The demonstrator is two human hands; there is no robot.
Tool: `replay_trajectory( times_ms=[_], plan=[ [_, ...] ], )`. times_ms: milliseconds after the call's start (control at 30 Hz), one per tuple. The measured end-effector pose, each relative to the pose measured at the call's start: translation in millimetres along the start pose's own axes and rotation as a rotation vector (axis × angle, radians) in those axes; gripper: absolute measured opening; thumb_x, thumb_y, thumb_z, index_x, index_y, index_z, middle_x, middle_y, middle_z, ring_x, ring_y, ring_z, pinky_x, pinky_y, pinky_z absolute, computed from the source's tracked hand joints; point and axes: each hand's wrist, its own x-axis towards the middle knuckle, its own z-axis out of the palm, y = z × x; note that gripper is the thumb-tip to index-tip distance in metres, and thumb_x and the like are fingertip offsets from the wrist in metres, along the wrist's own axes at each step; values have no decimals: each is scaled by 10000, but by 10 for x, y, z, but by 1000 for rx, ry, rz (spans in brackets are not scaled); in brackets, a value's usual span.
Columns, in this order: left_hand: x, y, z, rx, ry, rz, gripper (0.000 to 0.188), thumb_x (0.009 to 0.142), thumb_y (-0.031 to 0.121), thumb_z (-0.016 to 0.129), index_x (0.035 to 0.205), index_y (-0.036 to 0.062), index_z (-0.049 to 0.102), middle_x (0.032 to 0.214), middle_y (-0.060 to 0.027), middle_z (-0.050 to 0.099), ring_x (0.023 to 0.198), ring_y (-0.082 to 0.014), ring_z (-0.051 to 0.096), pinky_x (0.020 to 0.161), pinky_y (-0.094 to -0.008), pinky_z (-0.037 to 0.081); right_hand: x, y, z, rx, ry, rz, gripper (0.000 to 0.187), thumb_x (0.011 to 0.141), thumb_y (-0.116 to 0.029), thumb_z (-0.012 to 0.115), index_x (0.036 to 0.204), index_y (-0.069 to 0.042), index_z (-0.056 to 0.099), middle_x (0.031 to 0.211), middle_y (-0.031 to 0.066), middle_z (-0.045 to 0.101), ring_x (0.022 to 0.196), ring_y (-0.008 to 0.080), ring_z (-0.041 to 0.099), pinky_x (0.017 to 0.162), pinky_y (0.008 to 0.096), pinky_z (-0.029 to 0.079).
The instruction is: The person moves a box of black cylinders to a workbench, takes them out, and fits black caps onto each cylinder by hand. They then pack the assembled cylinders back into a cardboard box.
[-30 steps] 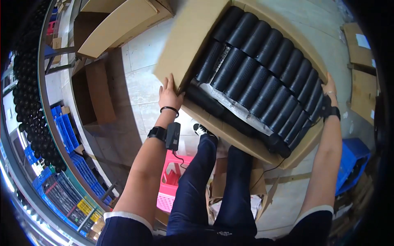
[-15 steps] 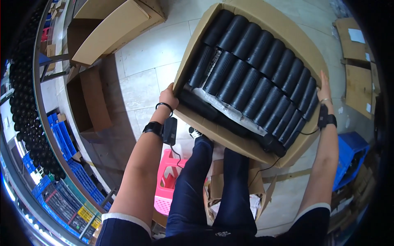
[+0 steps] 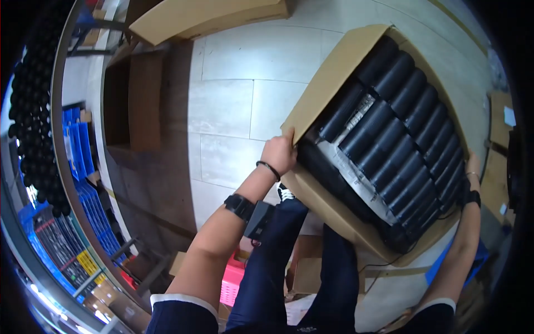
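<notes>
Where the left hand (image 3: 280, 154) is placed, the left corner of an open cardboard box (image 3: 334, 80) is clasped in its grip. Box held ahead of dark trouser legs (image 3: 340, 261). Rows of black cylinders (image 3: 411, 92) are packed inside, pale sheet (image 3: 359, 181) exposed toward near edge. Right edge touched by the right hand (image 3: 473, 166); closure of that grip cannot be told.

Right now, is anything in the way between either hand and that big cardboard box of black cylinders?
Nothing visible. The left hand directly grips the edge of the cardboard box at its left corner. The right hand is at the box's right side with nothing seen between, though its fingers are hard to make out.
</notes>
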Motion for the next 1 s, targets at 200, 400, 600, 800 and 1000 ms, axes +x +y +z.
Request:
replay_trajectory(
  times_ms=[200, 400, 600, 800, 1000],
  plan=[
    [-463, 35, 250, -99, -40, -189, 513, 730, 113, 579, 1212, -7, 456, 712, -248, 597, 666, -416, 589, 640, -484, 491, 867, -1015, -426, -183, 10, -280, 294, 796, 4, 459, 1065, -19, 576, 942, 271, 599, 884, 420, 572, 739, 454, 469],
    [-838, 320, 282, -101, -18, -448, 520, 733, 108, 590, 1224, -2, 460, 758, -267, 601, 687, -423, 593, 636, -474, 496, 1666, -2084, -851, -520, -120, -535, 336, 796, 13, 457, 1110, -70, 546, 898, 231, 610, 880, 406, 577, 750, 469, 461],
    [-830, 483, 8, 16, -68, -545, 468, 756, 192, 612, 1149, -42, 513, 731, -265, 608, 683, -415, 603, 637, -472, 496, 1890, -2631, -1010, -558, -159, -784, 241, 798, -6, 471, 1032, -51, 504, 866, 224, 623, 827, 376, 613, 693, 459, 502],
    [-741, 255, 79, 58, 145, -737, 371, 735, 168, 657, 1089, 83, 587, 891, -224, 633, 856, -384, 611, 753, -454, 497, 1792, -2753, -801, -568, -39, -800, 258, 826, -12, 429, 1082, -44, 415, 852, 228, 628, 796, 376, 625, 660, 455, 517],
    [-512, 139, 127, 119, 405, -804, 353, 730, 132, 673, 1071, 89, 592, 956, -208, 635, 931, -371, 603, 809, -427, 489, 1758, -2553, -747, -504, 138, -782, 291, 847, -26, 407, 1134, -58, 382, 915, 237, 630, 849, 388, 623, 698, 463, 521]
  ],
)
